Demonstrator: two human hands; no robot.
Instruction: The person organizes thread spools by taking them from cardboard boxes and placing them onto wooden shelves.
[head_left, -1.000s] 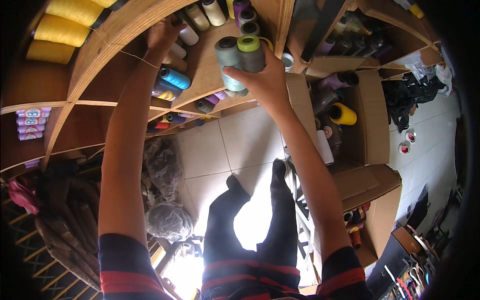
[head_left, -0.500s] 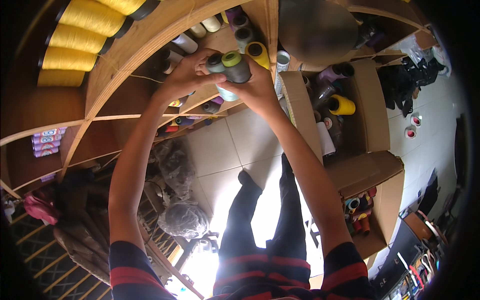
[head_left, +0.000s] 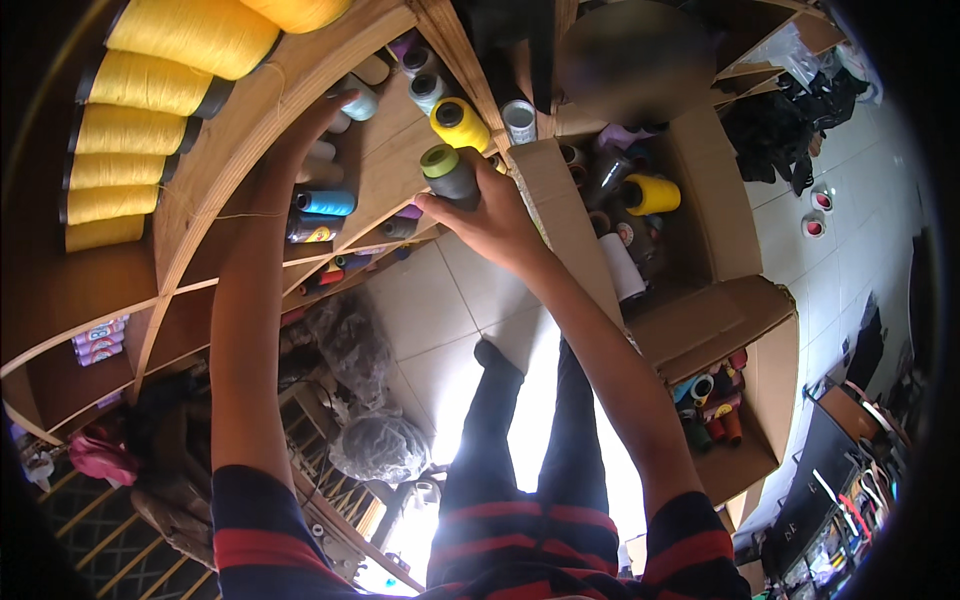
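Note:
My right hand (head_left: 490, 215) is wrapped around a dark grey thread spool (head_left: 455, 188) with a lime-green top, held upright in front of the shelf. My left hand (head_left: 318, 115) reaches into the wooden compartment, closed at a pale blue thread spool (head_left: 358, 101); its thumb lies against the spool, while the other fingers are mostly hidden. Close to my right hand stands a yellow thread spool (head_left: 460, 124) on the compartment floor. Behind it are pale and grey spools (head_left: 427, 90). Blue spools (head_left: 326, 203) lie below my left hand.
Large yellow thread cones (head_left: 150, 80) fill the upper-left shelf. A curved wooden divider (head_left: 215, 185) runs beside my left forearm. Cardboard boxes (head_left: 720, 190) holding spools stand at the right. Plastic bags (head_left: 380, 445) lie on the floor by a metal grating.
My hands have parted. The left has carried the pale blue spool up and left into the compartment; the right keeps the grey spool, slightly lower and further left.

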